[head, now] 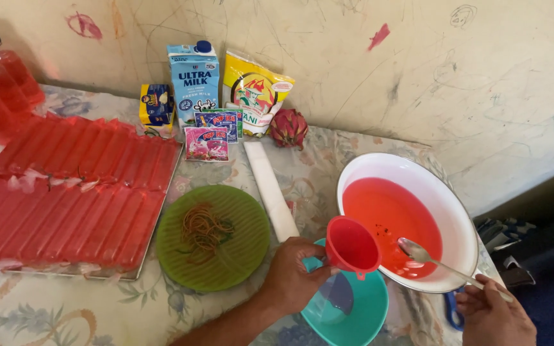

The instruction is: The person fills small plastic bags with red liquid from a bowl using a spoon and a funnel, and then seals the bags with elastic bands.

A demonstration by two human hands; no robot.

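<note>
left hand (pixel 293 279) grip: clenched on red funnel (pixel 352 247) and clear bag over teal bowl (pixel 360 317) | right hand (pixel 495 314) grip: pinching spoon (pixel 440 263), handle running right-down, bowl-end in red liquid of white basin (pixel 453 198) | funnel just left of spoon tip, left hand nearer

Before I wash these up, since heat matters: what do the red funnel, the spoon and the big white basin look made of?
Red funnel: likely plastic, glossy and slightly translucent. Spoon: metal, with a mirror-bright bowl. White basin: smooth and glossy; plastic or enamel, cannot tell.
</note>
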